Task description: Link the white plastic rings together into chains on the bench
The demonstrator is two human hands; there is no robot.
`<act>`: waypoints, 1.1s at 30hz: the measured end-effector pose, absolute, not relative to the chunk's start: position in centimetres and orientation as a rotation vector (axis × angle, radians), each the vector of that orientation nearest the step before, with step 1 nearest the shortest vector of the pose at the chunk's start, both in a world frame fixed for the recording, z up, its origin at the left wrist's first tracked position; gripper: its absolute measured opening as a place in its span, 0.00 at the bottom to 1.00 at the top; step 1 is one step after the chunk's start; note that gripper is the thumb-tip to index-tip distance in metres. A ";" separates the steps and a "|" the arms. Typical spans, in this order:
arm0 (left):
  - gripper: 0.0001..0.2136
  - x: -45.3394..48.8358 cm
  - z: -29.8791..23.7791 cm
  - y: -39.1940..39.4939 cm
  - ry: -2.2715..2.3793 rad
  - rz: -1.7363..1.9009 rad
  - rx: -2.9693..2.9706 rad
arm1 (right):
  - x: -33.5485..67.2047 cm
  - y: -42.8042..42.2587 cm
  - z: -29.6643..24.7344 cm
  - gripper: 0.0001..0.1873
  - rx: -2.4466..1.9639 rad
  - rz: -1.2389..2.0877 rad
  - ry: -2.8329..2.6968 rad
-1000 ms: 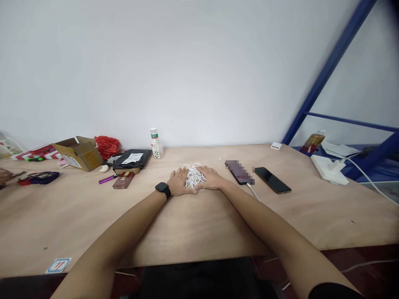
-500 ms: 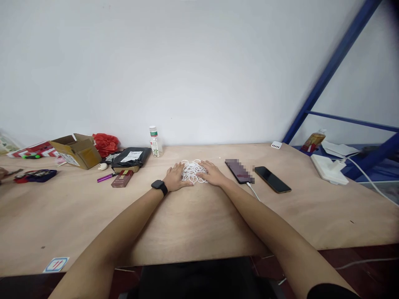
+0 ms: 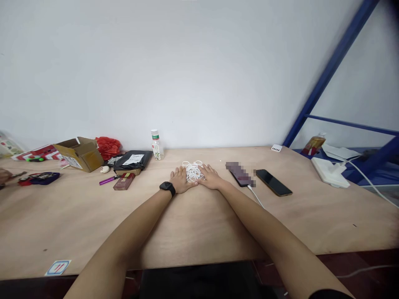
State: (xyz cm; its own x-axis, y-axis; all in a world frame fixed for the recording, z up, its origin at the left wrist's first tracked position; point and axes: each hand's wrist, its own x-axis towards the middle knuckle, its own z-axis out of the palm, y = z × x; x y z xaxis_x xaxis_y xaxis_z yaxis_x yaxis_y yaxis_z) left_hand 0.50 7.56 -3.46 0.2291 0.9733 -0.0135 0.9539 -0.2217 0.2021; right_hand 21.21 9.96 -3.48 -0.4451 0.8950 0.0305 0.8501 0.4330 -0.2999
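Observation:
A loose heap of white looped cords or bands lies on the wooden table, in the middle of the head view. My left hand, with a black watch on its wrist, lies against the heap's left side, fingers stretched out. On the other side my right hand rests with its fingers spread, touching the heap's right edge. The two thumbs point toward each other at the near side. Neither hand grips anything. Whether the white loops are one cord or several cannot be made out.
To the right lie a charging phone and a black phone; a white power strip is farther right. Leftward are a bottle, a black parcel, a dark red box and an open carton. Another person's hand shows at far left.
My left hand has shifted right and slightly nearer, and my right hand has come slightly nearer. The white heap looks a little narrower. The whole view has tilted slightly.

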 end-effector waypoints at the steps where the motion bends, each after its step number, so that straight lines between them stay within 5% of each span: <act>1: 0.52 0.7 -3.4 8.1 1.862 0.170 2.315 | 21.1 10.4 -3.4 0.44 -1.548 0.345 -2.487; 13: 0.50 0.8 -3.4 8.8 1.841 0.445 2.301 | 20.5 10.9 -3.1 0.15 -1.285 0.113 -2.351; 24: 0.27 0.0 -0.3 2.5 1.381 1.187 1.891 | 20.7 5.9 -0.3 0.15 -0.978 0.329 -2.125; 33: 0.23 1.9 -0.2 -0.1 1.104 1.099 1.314 | 18.6 2.2 -0.2 0.15 -0.860 0.963 -1.736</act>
State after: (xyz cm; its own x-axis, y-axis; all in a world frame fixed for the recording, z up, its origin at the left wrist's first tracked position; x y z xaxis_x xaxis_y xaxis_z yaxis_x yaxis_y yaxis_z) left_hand 1.91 -0.07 -0.23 0.1527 0.9880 0.0208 0.0251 -0.0249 0.9994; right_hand 18.61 2.17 -0.18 -0.3123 0.8662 0.3901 0.1277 0.4452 -0.8863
